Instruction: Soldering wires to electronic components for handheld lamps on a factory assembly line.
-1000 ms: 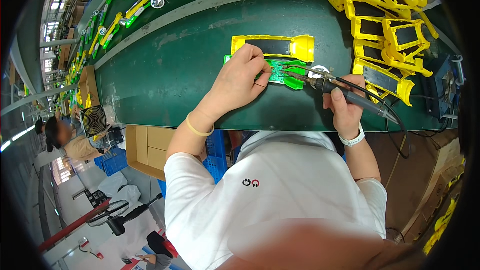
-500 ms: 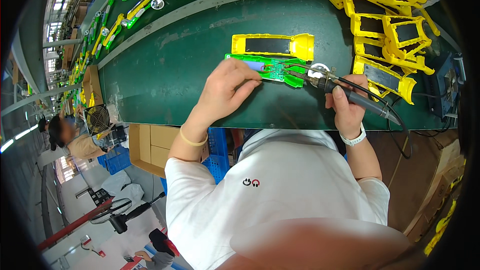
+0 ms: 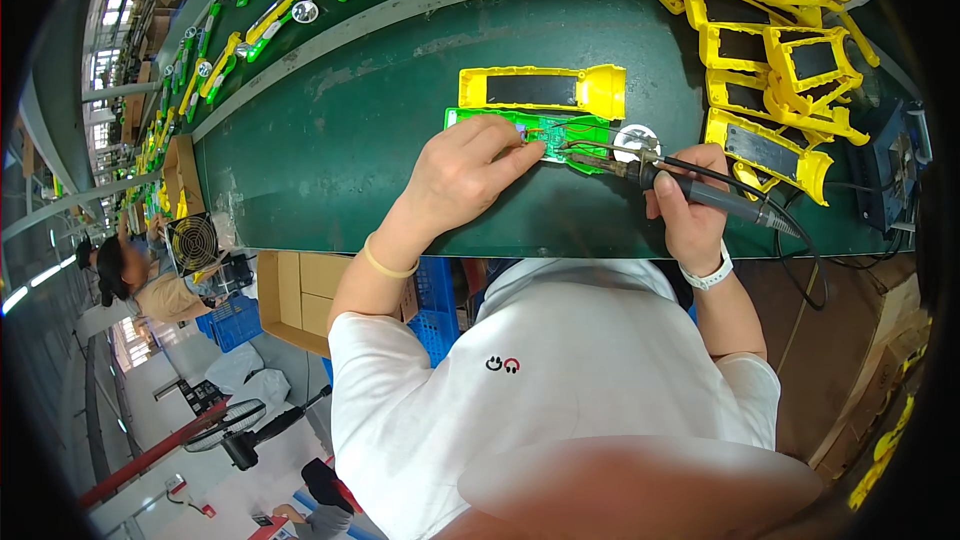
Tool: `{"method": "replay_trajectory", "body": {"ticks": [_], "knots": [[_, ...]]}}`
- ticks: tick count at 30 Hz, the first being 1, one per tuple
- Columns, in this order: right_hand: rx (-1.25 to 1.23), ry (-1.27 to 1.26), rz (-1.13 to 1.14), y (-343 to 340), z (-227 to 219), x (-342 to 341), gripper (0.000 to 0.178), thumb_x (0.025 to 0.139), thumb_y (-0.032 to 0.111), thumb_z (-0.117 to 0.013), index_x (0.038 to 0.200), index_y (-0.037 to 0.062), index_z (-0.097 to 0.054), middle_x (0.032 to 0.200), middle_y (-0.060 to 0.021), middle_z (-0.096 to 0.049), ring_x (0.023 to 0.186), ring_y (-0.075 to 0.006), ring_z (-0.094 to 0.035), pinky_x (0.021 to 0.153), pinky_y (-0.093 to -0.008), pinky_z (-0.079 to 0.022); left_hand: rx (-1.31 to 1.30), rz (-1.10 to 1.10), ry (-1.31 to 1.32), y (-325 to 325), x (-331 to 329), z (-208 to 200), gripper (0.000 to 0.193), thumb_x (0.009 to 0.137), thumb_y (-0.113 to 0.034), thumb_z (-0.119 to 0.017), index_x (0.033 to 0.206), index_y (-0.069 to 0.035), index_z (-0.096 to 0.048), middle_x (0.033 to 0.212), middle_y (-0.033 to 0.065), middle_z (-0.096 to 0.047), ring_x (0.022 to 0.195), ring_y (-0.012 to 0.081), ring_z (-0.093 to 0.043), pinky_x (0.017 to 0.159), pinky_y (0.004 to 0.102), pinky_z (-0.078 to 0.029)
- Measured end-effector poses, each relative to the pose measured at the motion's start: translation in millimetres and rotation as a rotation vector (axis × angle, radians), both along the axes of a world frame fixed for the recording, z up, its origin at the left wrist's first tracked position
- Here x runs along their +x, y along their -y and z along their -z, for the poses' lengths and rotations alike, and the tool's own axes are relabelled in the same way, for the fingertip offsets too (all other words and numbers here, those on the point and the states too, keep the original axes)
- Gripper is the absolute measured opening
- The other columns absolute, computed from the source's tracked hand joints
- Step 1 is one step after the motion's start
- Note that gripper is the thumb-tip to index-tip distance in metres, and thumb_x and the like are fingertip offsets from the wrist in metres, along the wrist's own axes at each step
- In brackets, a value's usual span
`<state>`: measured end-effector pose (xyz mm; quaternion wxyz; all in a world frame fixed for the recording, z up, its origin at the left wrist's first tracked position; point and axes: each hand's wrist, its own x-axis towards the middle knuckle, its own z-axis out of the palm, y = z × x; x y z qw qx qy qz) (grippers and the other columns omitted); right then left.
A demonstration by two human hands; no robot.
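A green half-shell (image 3: 460,118) lies on the green bench, with a small green circuit board (image 3: 551,136) and thin wires in it. My left hand (image 3: 462,180) reaches over its left part, thumb and forefinger pinched at the board's edge; whatever they pinch is too small to make out. My right hand (image 3: 692,202) is closed around the dark handle of a soldering iron (image 3: 715,198), whose tip points left at the board. A thin metal tube runs along the iron. Beside the tip sits a round silver reflector (image 3: 637,143). A yellow half-shell (image 3: 535,90) lies just behind the green one.
Yellow shells (image 3: 770,70) are piled at the right, near a blue box-shaped device (image 3: 885,170) with cables. Beyond a metal strip (image 3: 420,5), yellow and green assemblies (image 3: 280,12) lie in a row. A cardboard box (image 3: 295,295) stands below the bench edge. Another person (image 3: 150,280) sits at far left.
My left hand has moved right along the green shell, its fingertips now at the circuit board. The iron stays nearly in place. Assemblies beyond the strip have shifted slightly left.
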<state>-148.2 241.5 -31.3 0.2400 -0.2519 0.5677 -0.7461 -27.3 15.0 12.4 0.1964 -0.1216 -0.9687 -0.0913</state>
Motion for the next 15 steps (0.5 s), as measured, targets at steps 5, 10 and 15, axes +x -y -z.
{"method": "replay_trajectory", "body": {"ticks": [5, 10, 15], "knots": [[0.058, -0.085, -0.027, 1.7, 2.5, -0.1, 0.022, 0.084, 0.007, -0.061, 0.091, 0.0021, -0.041, 0.068, -0.0019, -0.052, 0.054, -0.0041, -0.047, 0.048, -0.0187, -0.037, 0.006, -0.023, -0.013, -0.4, -0.8, 1.8, 0.029, 0.063, -0.002, -0.065, 0.090, -0.010, -0.068, 0.077, 0.0030, -0.055, 0.070, 0.0175, -0.059, 0.057, 0.0278, -0.049], [0.067, 0.004, -0.043, 1.8, -3.8, -0.1, 0.022, 0.084, 0.008, -0.061, 0.093, 0.0027, -0.041, 0.069, -0.0026, -0.052, 0.055, -0.0060, -0.048, 0.050, -0.0199, -0.039, -0.006, -0.016, -0.002, -0.7, -1.5, 0.5, 0.029, 0.063, -0.002, -0.065, 0.090, -0.010, -0.069, 0.077, 0.0028, -0.055, 0.070, 0.0172, -0.058, 0.056, 0.0277, -0.049], [-0.095, 0.104, 0.101, -5.0, -2.0, -4.6, 0.023, 0.087, 0.011, -0.057, 0.099, 0.0048, -0.038, 0.077, -0.0067, -0.050, 0.055, -0.0107, -0.049, 0.050, -0.0227, -0.042, -0.019, -0.022, -0.011, -1.2, -1.4, 0.1, 0.028, 0.063, -0.002, -0.064, 0.090, -0.011, -0.069, 0.077, 0.0027, -0.055, 0.070, 0.0169, -0.058, 0.056, 0.0273, -0.049]]}}
